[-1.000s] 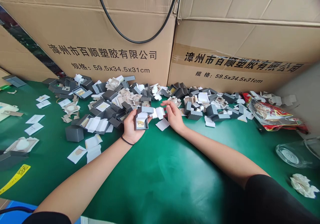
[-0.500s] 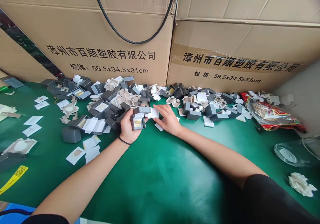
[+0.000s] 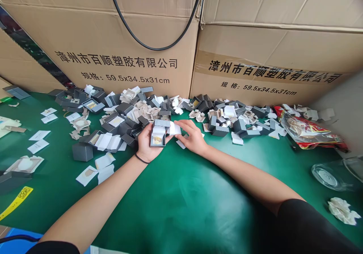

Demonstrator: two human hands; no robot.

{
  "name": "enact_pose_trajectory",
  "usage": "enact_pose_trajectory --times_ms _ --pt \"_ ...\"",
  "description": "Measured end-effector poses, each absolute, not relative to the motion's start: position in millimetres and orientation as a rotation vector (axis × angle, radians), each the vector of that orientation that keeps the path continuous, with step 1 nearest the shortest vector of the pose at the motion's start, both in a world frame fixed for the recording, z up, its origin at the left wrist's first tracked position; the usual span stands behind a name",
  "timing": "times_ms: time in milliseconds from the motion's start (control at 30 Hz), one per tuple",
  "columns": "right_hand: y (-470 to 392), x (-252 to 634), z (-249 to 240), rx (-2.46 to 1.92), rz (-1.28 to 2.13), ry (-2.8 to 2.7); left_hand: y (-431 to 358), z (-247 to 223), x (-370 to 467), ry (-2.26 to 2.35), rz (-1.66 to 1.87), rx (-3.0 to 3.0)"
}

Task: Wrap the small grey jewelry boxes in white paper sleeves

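Note:
My left hand point(image 3: 148, 142) is wrapped round a small dark grey gift box point(image 3: 158, 136) with its lid folded back. Inside, a gold-coloured piece point(image 3: 157, 139) lies on a pale lining; it is too small to make out its kind. My right hand point(image 3: 191, 136) is at the box's right side, its thumb and fingers on a white paper slip point(image 3: 175, 128). Beneath the right fingers, another white slip point(image 3: 181, 143) lies on the green table point(image 3: 181, 201). Just behind the left hand begins a heap of similar grey boxes point(image 3: 124, 108).
Torn card inserts point(image 3: 147, 111) mix with more grey boxes point(image 3: 240, 126) along the back. Large cartons point(image 3: 127, 34) stand behind, with a black cable point(image 3: 154, 49) hanging in front. On the right are a red food packet point(image 3: 312, 131), a clear glass point(image 3: 329, 176) and crumpled tissue point(image 3: 343, 210).
The white paper that partly covered the box's contents has moved off, and the gold-coloured piece shows more fully. The box is turned slightly more upright in my left hand.

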State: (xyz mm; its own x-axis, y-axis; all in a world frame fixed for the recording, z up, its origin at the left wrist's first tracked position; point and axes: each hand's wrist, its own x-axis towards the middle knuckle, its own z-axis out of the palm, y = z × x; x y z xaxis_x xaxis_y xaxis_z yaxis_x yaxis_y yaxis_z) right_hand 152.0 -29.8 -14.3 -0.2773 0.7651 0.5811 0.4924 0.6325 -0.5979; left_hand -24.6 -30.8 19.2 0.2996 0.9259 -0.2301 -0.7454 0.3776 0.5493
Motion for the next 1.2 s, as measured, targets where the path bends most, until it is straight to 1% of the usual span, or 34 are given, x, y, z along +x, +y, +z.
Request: enact_pose_trajectory --times_ms 267,467,633,867,933,1200 --pt "-31 150 -18 -0.957 0.464 -1.948 -31 20 -23 0.598 1.153 0.333" --pt "-31 150 -16 -1.017 0.519 -1.929 -31 18 -23 0.638 1.142 0.376" --pt "-32 149 -12 -1.077 0.505 -1.909 -30 16 -23 0.599 1.116 0.477" --pt "-32 150 -5 -1.198 0.439 -1.750 -24 10 -25 0.636 1.219 0.589" --pt "-31 150 -5 -1.183 0.516 -1.646 -24 9 -25 0.626 1.228 0.642" --pt "-32 140 -6 -0.912 1.031 -1.311 -32 3 -19 0.686 1.272 0.865"
